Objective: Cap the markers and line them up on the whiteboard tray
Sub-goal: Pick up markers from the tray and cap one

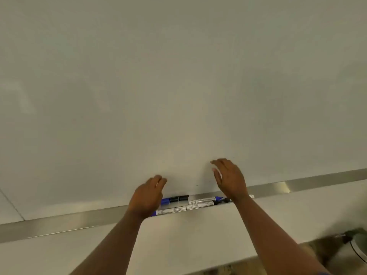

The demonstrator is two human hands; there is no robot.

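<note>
Several white-barrelled markers lie end to end along the metal whiteboard tray [65, 225]. One marker [171, 210] lies at the front, its blue end under my left hand. Behind it sit a blue cap [165, 200] and two black caps [179, 198]. Two more markers [201, 201] lie to the right, one with a blue tip and one with a black tip [223, 200]. My left hand [148, 195] hovers over the left end of the row, fingers loosely curled, holding nothing. My right hand [230, 179] is raised above the right end, fingers spread, empty.
The blank whiteboard [178, 86] fills most of the view. Below the tray is a white wall [188, 241]. At the bottom right a patterned floor and a dark round object with a cable [355, 241] show.
</note>
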